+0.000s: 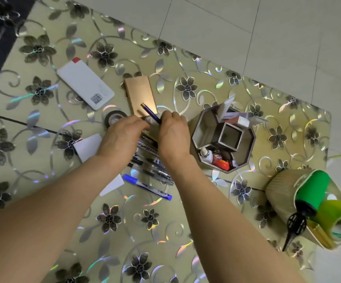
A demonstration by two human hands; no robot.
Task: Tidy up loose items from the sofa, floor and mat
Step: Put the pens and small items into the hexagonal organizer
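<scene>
Both hands meet over a pile of pens [151,166] on the flowered mat [43,201]. My right hand [172,137] grips a dark blue pencil [150,113] that sticks up and to the left from its fingers. My left hand [122,139] is curled beside it, fingertips touching the same spot; what it holds is hidden. A blue-capped whiteboard marker [148,186] lies nearest me. The grey octagonal desk organizer [247,148] stands just right of my hands, with small bottles and cards in its compartments.
A white power bank [83,86], a tan box [140,94] and a black tape roll [114,117] lie beyond my hands. White paper scraps [88,148] sit left. A green tape dispenser [316,203] lies at the right. Tiled floor [267,27] borders the mat.
</scene>
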